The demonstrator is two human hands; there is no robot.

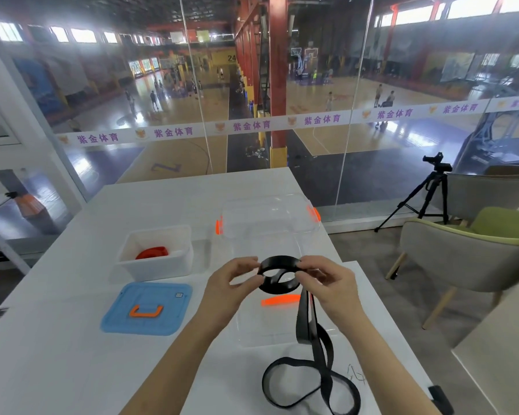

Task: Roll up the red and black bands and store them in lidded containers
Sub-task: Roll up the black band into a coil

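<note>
The left hand (237,280) and the right hand (327,283) both pinch the black band (279,260), one at each side of a wide, loose coil held above the clear lid (264,330). The long tail falls nearer than this lid and lies in twisted loops. I think the coil can spring open if one pinch slips, and the twist can go into the roll. Left of the clear lid, the red band (152,253) lies in the white tub (153,269), still uncovered
</note>
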